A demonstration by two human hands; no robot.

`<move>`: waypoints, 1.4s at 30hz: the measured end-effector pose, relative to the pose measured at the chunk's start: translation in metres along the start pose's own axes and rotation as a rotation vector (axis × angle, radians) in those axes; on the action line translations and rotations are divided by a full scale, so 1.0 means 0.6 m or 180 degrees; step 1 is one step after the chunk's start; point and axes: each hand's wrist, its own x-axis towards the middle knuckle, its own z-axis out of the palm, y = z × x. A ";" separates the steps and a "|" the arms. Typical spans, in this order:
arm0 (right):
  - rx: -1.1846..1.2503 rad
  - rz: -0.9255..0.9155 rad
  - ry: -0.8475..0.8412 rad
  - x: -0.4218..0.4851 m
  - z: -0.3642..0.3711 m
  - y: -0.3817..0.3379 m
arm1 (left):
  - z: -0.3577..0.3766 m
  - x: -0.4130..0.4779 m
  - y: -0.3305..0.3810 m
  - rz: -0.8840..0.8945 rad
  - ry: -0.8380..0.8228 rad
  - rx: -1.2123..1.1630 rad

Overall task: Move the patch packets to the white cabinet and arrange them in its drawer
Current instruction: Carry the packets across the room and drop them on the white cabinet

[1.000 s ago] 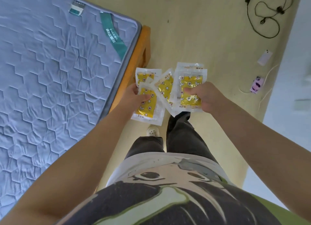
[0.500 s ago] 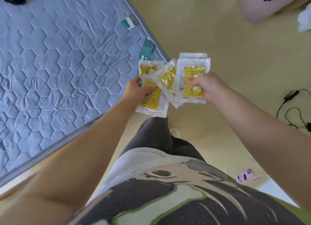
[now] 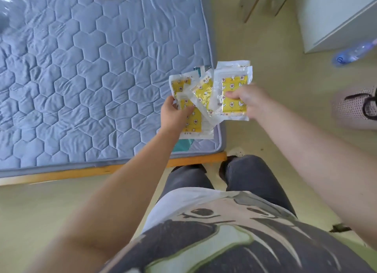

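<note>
Left hand (image 3: 175, 114) and right hand (image 3: 252, 101) each pinch overlapping yellow patch packets (image 3: 204, 92), thumbs on top, the packets fanning out beyond the fingers above the mattress (image 3: 91, 73) corner, well apart from the white cabinet (image 3: 336, 15)

Quilted mattress (image 3: 81, 79), plastic bottle (image 3: 354, 53), mesh bag (image 3: 347, 111)

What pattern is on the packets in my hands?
Yellow with small white cartoon shapes on clear plastic packets; head view.

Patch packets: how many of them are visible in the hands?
5. The left hand holds an upper packet and a lower packet; a tilted packet lies between; the right hand pinches a front packet and a rear packet. Others may be hidden.
</note>
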 end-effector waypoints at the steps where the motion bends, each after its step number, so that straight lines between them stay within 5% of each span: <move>1: -0.0058 -0.0034 -0.0044 0.012 -0.004 -0.023 | 0.011 0.012 0.012 -0.0028 0.0057 -0.0039; 12: -0.0668 -0.0119 -0.0568 0.306 -0.171 -0.323 | 0.309 0.217 0.229 -0.0100 0.0765 -0.0757; 20: -0.0565 -0.0021 -0.0511 0.475 -0.341 -0.545 | 0.508 0.354 0.438 -0.0144 0.0770 -0.0944; 31: -0.0316 0.0051 -0.0825 0.653 -0.310 -0.757 | 0.504 0.577 0.605 -0.0199 0.0791 -0.1076; 42: 0.0156 0.0206 -0.0690 0.782 -0.180 -1.106 | 0.403 0.884 0.921 -0.0062 0.0436 -0.0745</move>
